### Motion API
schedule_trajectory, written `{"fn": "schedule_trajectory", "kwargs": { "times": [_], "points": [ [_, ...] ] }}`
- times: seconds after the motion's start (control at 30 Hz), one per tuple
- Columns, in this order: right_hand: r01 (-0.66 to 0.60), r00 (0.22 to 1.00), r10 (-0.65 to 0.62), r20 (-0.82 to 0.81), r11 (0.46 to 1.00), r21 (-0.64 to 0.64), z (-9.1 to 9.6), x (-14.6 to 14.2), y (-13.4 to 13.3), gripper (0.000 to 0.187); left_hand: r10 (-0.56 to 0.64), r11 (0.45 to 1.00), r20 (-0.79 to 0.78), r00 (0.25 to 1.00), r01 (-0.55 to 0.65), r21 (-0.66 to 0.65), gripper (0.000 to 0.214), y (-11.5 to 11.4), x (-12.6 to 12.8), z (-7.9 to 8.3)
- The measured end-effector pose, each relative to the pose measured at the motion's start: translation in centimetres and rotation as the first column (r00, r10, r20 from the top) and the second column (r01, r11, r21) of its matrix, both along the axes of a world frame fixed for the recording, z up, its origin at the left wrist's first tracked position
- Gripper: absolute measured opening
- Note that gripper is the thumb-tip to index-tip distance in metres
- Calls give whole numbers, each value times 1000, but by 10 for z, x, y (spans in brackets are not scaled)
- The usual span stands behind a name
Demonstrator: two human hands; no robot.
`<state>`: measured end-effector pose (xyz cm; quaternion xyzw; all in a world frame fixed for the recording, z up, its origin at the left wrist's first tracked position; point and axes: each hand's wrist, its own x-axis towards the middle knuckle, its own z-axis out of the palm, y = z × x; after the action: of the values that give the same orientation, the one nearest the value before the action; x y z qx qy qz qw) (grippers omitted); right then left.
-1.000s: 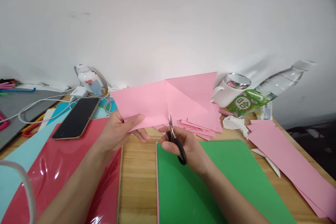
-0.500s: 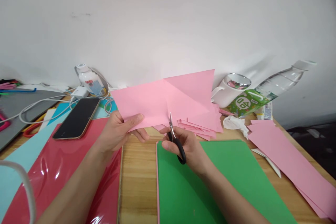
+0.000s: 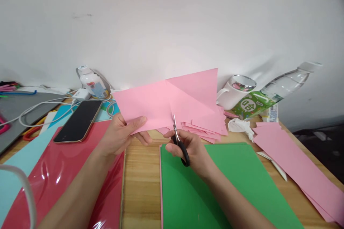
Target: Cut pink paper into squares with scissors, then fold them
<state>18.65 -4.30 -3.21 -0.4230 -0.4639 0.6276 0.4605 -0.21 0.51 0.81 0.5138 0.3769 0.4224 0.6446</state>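
Observation:
My left hand (image 3: 120,134) pinches the lower left edge of a folded pink paper sheet (image 3: 150,105) and holds it up above the table. My right hand (image 3: 192,150) grips black-handled scissors (image 3: 178,141), with the blades pointing up into the sheet's lower edge along a slit near the middle. Behind the sheet lies a stack of pink paper pieces (image 3: 206,130).
A green sheet (image 3: 215,186) lies under my right forearm and a glossy red sheet (image 3: 59,179) under my left. A phone (image 3: 79,120), cables, a small bottle (image 3: 91,80), a white mug (image 3: 236,91), a water bottle (image 3: 285,84) and pink strips (image 3: 292,164) surround them on the wooden table (image 3: 141,186).
The scissors have crept a little further up into the pink sheet, and the sheet's right part has risen slightly. My left hand has stayed put.

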Motion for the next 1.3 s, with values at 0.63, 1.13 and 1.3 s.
{"fn": "schedule_trajectory", "kwargs": {
  "times": [0.63, 1.13, 1.3],
  "points": [
    [-57, 998, 57, 19, 998, 11, 0, 4, 0, 41, -56, 996, -18, 998, 55, -73, 16, 2, -3, -5],
    [-49, 999, 49, 10, 999, 15, 1, 2, 0, 38, -59, 995, -23, 998, 57, -78, 19, 0, -4, -4],
    [-33, 999, 33, 19, 999, 1, 1, 2, -1, 40, -60, 995, -28, 998, 58, -75, 19, 0, -5, -4]
  ]
}}
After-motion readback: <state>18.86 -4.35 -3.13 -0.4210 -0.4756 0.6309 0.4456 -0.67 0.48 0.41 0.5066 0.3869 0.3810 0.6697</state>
